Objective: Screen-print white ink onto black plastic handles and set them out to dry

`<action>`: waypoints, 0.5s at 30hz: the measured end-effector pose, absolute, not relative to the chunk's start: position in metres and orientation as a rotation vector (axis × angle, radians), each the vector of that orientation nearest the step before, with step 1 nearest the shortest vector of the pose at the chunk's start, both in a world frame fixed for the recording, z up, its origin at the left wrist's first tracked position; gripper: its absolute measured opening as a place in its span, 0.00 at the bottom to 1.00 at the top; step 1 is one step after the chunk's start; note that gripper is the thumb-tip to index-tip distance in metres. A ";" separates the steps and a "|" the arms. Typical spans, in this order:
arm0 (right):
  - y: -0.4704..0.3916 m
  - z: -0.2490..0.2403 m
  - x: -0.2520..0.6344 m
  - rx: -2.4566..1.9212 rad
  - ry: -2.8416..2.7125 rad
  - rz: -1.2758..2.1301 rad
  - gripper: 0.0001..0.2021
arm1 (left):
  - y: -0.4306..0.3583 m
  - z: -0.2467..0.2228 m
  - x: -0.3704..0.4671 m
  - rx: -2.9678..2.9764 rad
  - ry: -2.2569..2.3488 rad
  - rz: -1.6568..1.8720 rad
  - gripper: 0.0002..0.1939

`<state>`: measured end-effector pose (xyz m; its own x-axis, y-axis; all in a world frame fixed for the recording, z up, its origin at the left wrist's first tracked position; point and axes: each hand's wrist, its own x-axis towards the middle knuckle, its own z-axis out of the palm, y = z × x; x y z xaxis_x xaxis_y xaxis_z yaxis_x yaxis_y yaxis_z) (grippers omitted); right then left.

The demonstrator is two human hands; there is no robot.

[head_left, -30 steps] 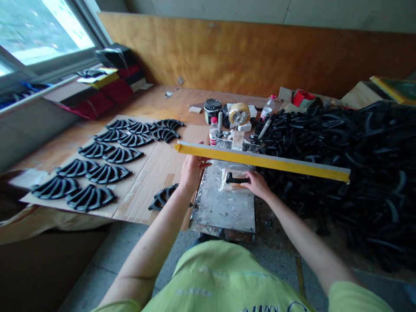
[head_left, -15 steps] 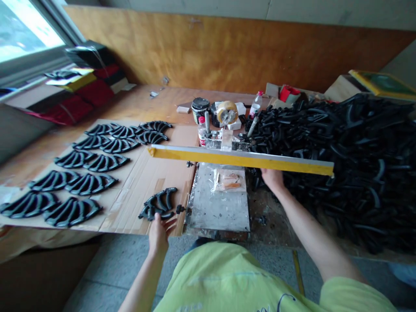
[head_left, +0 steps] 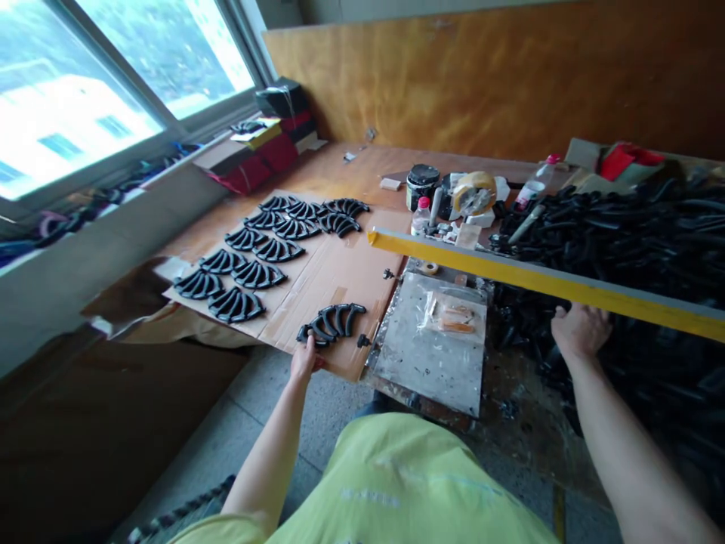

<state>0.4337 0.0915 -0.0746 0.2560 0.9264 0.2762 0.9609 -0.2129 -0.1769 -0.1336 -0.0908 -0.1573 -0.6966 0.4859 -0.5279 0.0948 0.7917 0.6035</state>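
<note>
A nested row of black curved pieces, like handles (head_left: 338,320), lies on the flat cardboard (head_left: 317,272) near its front edge. My left hand (head_left: 306,359) is at the row's left end, its thumb on the nearest piece and its fingers bent below, partly hidden. Far to the right, my right hand (head_left: 581,331) is at the edge of a large heap of similar black pieces (head_left: 640,242), just below a yellow bar (head_left: 510,270). Its fingers are curled and partly hidden; what they hold, if anything, does not show.
Several fanned groups of black pieces (head_left: 235,302) lie across the cardboard's left side. A metal plate (head_left: 427,378) bears a clear bag (head_left: 450,313). Behind are a tape roll (head_left: 474,193), a dark tub (head_left: 422,185) and red-capped bottles (head_left: 421,217). Black knobs (head_left: 363,341) stick out beside the plate.
The view has turned left, showing more window. My left hand has closed in on the row's left end, and the row looks more evenly fanned. My right hand has reached further right along the heap.
</note>
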 end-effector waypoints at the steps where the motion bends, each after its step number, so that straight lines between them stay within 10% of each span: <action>1: 0.083 -0.073 0.426 -2.181 -1.772 -0.185 0.20 | -0.095 -0.157 -0.131 0.457 2.301 0.722 0.27; 15: 0.048 -0.086 0.278 -1.350 -2.485 0.077 0.17 | -0.100 -0.159 -0.096 1.210 2.613 0.635 0.24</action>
